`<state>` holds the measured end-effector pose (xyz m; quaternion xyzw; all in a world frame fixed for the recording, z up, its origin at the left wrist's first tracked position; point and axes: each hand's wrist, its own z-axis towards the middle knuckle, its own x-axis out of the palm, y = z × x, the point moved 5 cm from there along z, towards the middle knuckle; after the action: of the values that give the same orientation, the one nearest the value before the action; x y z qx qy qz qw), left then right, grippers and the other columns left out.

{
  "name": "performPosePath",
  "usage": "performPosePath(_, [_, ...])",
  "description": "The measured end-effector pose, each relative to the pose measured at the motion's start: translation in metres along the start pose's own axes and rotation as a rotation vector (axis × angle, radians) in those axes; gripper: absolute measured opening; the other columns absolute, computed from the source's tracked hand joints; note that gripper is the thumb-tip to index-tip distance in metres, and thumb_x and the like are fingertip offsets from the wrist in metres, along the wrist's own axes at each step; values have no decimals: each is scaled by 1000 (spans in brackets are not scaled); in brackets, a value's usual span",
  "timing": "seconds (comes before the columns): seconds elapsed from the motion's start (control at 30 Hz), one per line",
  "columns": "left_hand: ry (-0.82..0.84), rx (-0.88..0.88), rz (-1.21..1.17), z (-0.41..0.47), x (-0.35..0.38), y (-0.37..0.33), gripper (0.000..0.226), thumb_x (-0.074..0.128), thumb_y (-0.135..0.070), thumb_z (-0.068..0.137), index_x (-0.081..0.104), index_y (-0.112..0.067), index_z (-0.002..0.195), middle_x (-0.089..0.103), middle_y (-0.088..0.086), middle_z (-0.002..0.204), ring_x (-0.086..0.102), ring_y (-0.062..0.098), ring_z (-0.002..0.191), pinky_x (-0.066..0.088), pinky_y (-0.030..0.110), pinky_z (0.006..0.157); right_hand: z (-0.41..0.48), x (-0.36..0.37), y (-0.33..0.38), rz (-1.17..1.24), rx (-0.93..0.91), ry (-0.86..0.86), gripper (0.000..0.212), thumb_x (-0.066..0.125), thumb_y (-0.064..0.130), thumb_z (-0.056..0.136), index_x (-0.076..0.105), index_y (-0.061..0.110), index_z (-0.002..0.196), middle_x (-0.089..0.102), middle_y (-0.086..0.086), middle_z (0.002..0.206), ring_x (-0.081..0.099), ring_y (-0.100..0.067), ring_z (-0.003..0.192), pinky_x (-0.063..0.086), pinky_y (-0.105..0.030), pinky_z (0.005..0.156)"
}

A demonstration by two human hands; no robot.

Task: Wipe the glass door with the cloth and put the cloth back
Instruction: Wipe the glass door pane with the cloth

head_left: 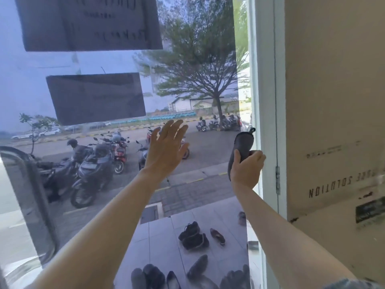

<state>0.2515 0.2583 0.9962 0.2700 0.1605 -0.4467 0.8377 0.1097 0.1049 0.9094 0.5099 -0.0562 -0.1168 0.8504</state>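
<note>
The tinted glass door [116, 63] fills the left and middle of the head view. My left hand [166, 147] is raised flat against or just in front of the glass, fingers spread, holding nothing. Near the door's right edge my right hand [246, 167] grips the lower part of a dark grey cloth [241, 147]. The cloth stands upright above the fist and has a small loop at its top. Whether the cloth touches the glass cannot be told.
Two dark paper signs [95, 99] are stuck on the glass. A white door frame [268, 101] with a hinge [277, 180] runs down the right, beside a beige wall [333, 80]. A curved door handle [31, 195] stands at the left. Shoes [193, 236] and parked motorbikes [91, 170] show outside.
</note>
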Motion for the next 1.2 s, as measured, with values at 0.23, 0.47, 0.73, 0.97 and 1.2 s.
performPosePath(0.23, [82,-39,198,24,37,19,52,34,-42,96,29,-26,146,22,-1,156,21,23,143,10,47,112,10,52,10,-44,-506,35,43,62,14,87,49,5,127,51,-20,127,52,-34,111,57,-45,77])
performPosePath(0.47, [20,42,374,19,48,29,56,22,-50,95,20,-30,148,17,-2,157,18,22,144,6,58,111,5,86,-10,11,-626,88,55,23,41,99,32,9,143,31,-15,150,19,-31,140,30,-51,110])
performPosePath(0.73, [-5,95,295,15,38,40,53,20,-40,99,18,-25,149,13,-8,157,13,11,143,5,49,113,9,104,39,8,-657,-80,44,43,28,98,40,15,140,42,-16,143,28,-31,133,31,-49,110])
performPosePath(0.97, [-72,-122,342,-14,30,64,55,22,-43,98,21,-21,149,15,1,157,12,23,144,5,49,114,-55,115,56,-64,-952,-31,43,47,30,95,45,19,137,45,-10,132,40,-27,117,38,-44,89])
performPosePath(1.2, [-28,-127,311,-20,32,61,59,18,-49,97,18,-21,149,12,3,158,9,24,145,1,50,115,-30,97,10,22,-840,17,48,53,14,93,39,8,139,31,-11,128,36,-30,109,48,-47,83])
